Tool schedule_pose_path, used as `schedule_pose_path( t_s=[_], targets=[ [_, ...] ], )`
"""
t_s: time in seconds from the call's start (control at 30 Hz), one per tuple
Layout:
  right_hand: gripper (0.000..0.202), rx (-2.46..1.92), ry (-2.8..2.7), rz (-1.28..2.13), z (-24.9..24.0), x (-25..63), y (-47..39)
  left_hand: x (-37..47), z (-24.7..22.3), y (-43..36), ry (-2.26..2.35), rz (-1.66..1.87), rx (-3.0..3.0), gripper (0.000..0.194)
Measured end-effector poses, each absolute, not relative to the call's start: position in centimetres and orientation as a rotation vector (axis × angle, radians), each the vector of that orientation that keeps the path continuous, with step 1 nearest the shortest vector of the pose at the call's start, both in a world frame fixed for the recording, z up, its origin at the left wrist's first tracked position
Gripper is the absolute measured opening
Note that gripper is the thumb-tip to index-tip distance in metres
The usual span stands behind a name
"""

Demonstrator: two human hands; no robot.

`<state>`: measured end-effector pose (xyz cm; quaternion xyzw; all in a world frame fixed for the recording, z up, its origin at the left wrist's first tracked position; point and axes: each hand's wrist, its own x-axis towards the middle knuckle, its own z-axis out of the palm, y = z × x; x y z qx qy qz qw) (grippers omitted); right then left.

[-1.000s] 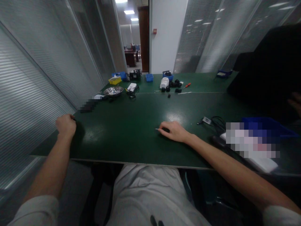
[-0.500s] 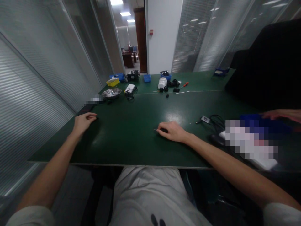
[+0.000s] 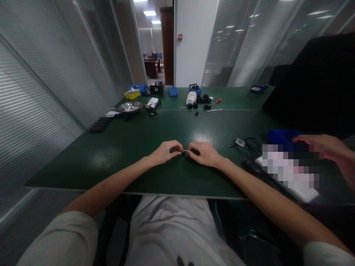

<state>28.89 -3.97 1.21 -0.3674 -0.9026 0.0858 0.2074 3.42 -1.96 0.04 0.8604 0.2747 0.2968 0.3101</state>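
Left hand: I have the left hand (image 3: 168,152) over the near part of the table, thumb and fingertips pinched together on a small black part (image 3: 183,152).
Right hand: I see the right hand (image 3: 204,153) facing it, fingers curled and the tips closed on a thin pale piece (image 3: 186,150); most of that piece is hidden from me.
Black part: it sits at the left fingertips, in the narrow space between the two hands, low over the green table (image 3: 133,136).
Pale piece: it points leftward at the black part, end to end with it in my view; whether one is inside the other I cannot tell.
Forearms: both reach in over the near table edge, the right one lying across the surface.
Right side of table: I make out a cable tag (image 3: 240,142) beside a looped black cable (image 3: 253,145), then a dark rounded object (image 3: 253,167) against a white item (image 3: 302,190), partly blurred out.
Co-worker: another person's hand (image 3: 323,143) is at a dark blue tray (image 3: 279,136) beyond the white item.
Far left: a metal bowl (image 3: 130,112) stands near a yellow tray (image 3: 132,95) and a white box (image 3: 152,103) with a cable around it.
Far middle: I see a blue bin (image 3: 173,93), a white device (image 3: 191,98) and a red-handled screwdriver (image 3: 218,101).
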Motion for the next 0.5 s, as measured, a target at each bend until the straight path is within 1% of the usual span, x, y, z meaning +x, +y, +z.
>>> schedule_pose_path(
  t_s=[0.1,0.33,0.5],
  targets=[
    [0.019,-1.037,-2.537,0.252,1.5,28.9,-4.0,2.5,-0.1,-2.3,0.742,0.804,2.286,0.014],
    [0.018,-1.060,-2.553,0.259,1.6,28.8,-4.0,2.3,0.0,-2.3,0.730,0.826,2.290,0.020],
    [0.019,-1.074,-2.562,0.225,1.4,28.8,-4.0,2.3,0.0,-2.3,0.720,0.796,2.342,0.033]
  ],
)
